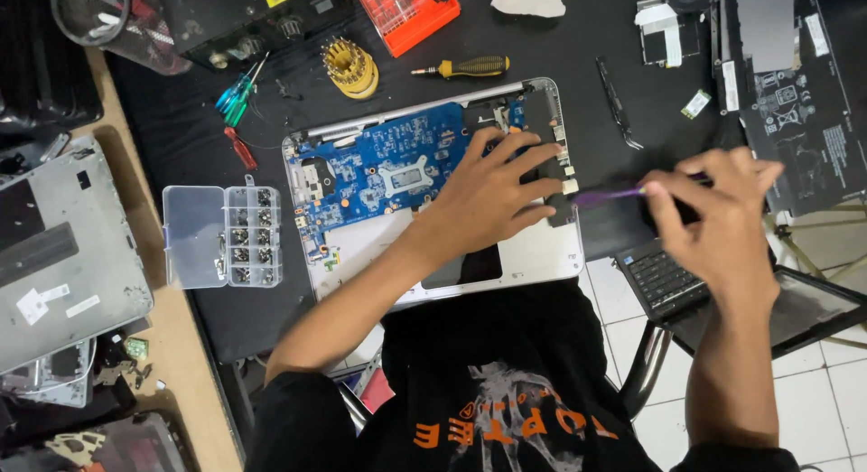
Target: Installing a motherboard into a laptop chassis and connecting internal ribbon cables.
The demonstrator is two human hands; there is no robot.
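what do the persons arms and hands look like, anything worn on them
Both arms are bare from the upper arm down. The left hand and the right hand are bare: no gloves, and no rings, watch or wristband that I can see. The only clothing is a black short-sleeved shirt with an orange and pale grey print on the front; its sleeves end near the bottom edge of the view.

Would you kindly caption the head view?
Left hand steadies an opened laptop while right hand holds a purple tool.
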